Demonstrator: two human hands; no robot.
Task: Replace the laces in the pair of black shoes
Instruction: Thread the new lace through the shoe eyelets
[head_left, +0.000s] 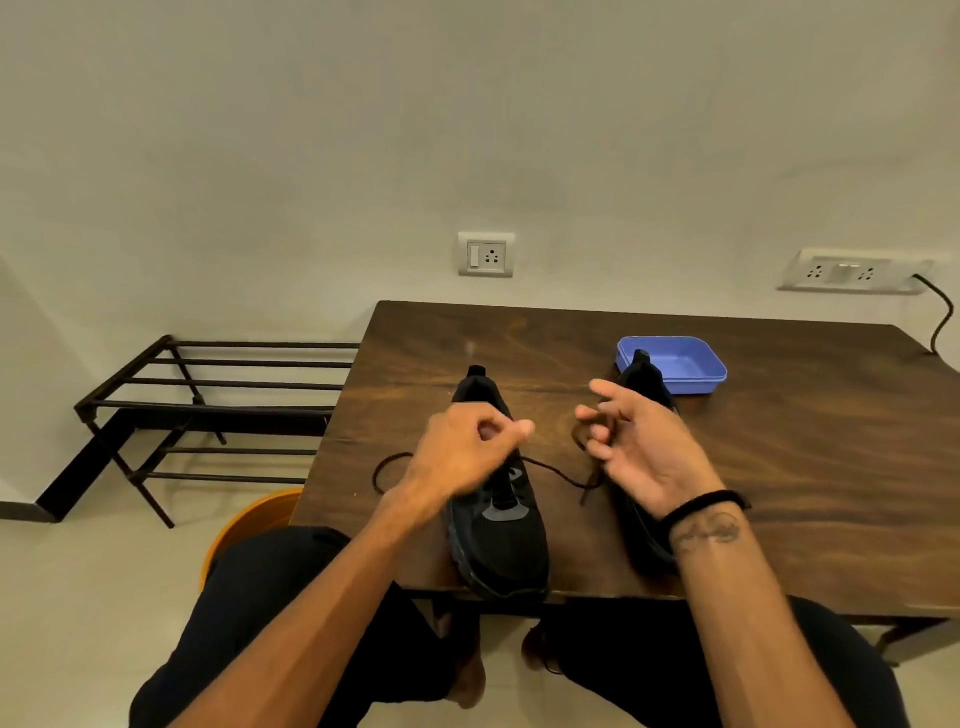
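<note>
Two black shoes on a dark wooden table (779, 467), toes toward the near edge: left shoe (501, 530) in front of the body, right shoe (644, 379) beside it, largely hidden behind the right forearm. One dark lace (550, 470), trailing from the left shoe across the tabletop toward the right hand, with a loop lying on the table to the left of the left wrist. One blue tray (691, 364) at the far side of the table, just behind the heel of the right shoe. Two wall sockets (487, 254) above the table. One black metal rack (208, 405) on the floor to the left.

Left hand (467, 452) above the left shoe, fingers curled inward, thumb pressed against them; whether pinching the lace, cannot tell, owing to blur. Right hand (634, 441) raised over the right shoe, palm turned leftward, upper fingers spread, lower fingers hooked around a strand of the lace. One black band on the right wrist.
</note>
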